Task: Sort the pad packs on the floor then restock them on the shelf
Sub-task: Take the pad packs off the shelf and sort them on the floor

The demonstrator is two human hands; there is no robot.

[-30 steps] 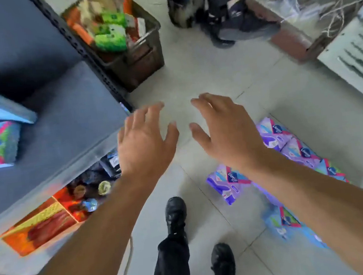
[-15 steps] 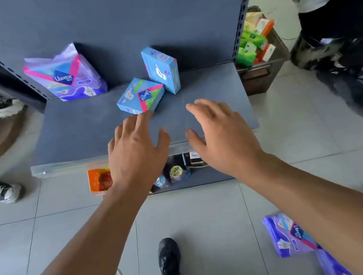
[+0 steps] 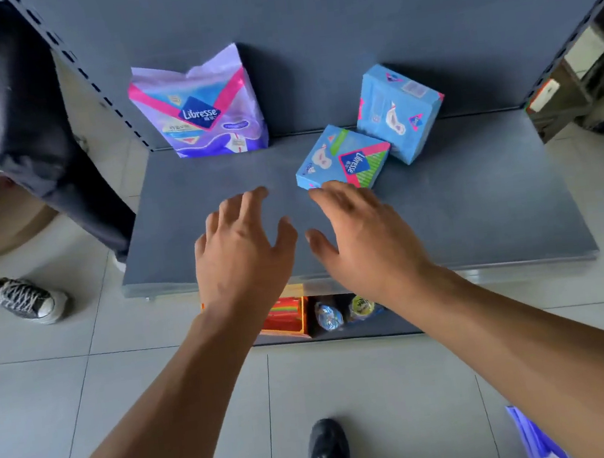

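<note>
Both hands, left hand (image 3: 239, 259) and right hand (image 3: 367, 247), fingers spread and empty, now hover over the shelf (image 3: 461, 209) instead of the floor; I judge restocking hasn't begun.

A shop aisle, seen at a retail display unit.

A dark grey metal shelf (image 3: 443, 211) with a slotted upright (image 3: 83, 73) and a flat back panel carries packaged goods: a purple Libresse pad pack (image 3: 202, 108) standing against the panel and two small blue pad boxes (image 3: 341, 157) beside it. Below it, a lower tier holds an orange carton (image 3: 284, 316) and bottles (image 3: 328, 315). The floor is pale grey tile (image 3: 46, 393), where a bystander's black-and-white sneaker (image 3: 23, 299) stands.
</note>
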